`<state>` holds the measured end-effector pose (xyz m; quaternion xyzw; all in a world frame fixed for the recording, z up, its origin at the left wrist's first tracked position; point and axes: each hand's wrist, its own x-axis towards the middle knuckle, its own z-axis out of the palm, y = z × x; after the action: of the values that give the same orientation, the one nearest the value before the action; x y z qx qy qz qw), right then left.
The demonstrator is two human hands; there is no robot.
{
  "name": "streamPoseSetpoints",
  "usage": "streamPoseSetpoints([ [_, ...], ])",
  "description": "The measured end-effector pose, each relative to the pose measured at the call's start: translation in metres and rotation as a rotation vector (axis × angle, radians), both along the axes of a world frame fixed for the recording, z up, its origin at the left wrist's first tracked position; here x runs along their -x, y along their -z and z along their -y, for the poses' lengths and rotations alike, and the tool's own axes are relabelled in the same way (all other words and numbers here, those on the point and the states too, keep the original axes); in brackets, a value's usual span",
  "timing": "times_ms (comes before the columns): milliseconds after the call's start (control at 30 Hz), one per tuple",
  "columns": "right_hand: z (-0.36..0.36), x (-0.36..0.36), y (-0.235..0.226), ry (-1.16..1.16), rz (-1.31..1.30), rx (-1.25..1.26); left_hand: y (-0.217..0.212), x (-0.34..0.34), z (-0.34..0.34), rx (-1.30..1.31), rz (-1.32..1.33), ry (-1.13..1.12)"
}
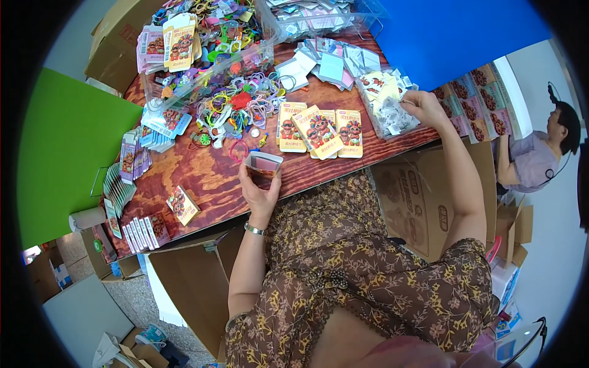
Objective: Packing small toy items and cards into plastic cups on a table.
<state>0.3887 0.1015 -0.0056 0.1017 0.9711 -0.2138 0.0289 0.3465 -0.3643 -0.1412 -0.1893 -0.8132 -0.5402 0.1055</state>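
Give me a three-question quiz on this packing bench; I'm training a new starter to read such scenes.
1. True or false: the left hand holds a small open box above the wooden table.
2. What does the right hand reach into? A) a clear bag of small white packets B) a clear tub of coloured rings C) a cardboard carton
3. What lies between the two hands on the table?

Key
1. True
2. A
3. Flat yellow cartoon-printed cards, overlapping one another.
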Motion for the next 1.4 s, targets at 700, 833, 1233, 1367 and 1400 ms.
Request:
streamPoseSetpoints([
  [700,0.109,0.065,-0.049,-0.246,-0.098,0.254,-0.039,0.01,-0.007,0.14,0.221,-0.085],
  [833,0.207,0.081,-0.05,-0.432,-0.145,0.399,-0.026,0.018,-0.015,0.19,-0.187,-0.137],
  [1233,0.309,0.097,-0.001,-0.777,-0.273,0.07,-0.016,0.001,0.016,0.185,-0.113,-0.296],
  [1367,0.299,0.129,0.005,-0.762,-0.38,0.231,-0.016,-0.001,0.025,0.123,-0.061,-0.264],
  [1400,0.298,0.137,0.005,-0.723,-0.288,0.299,-0.015,-0.001,0.026,0.122,-0.059,-0.269],
])
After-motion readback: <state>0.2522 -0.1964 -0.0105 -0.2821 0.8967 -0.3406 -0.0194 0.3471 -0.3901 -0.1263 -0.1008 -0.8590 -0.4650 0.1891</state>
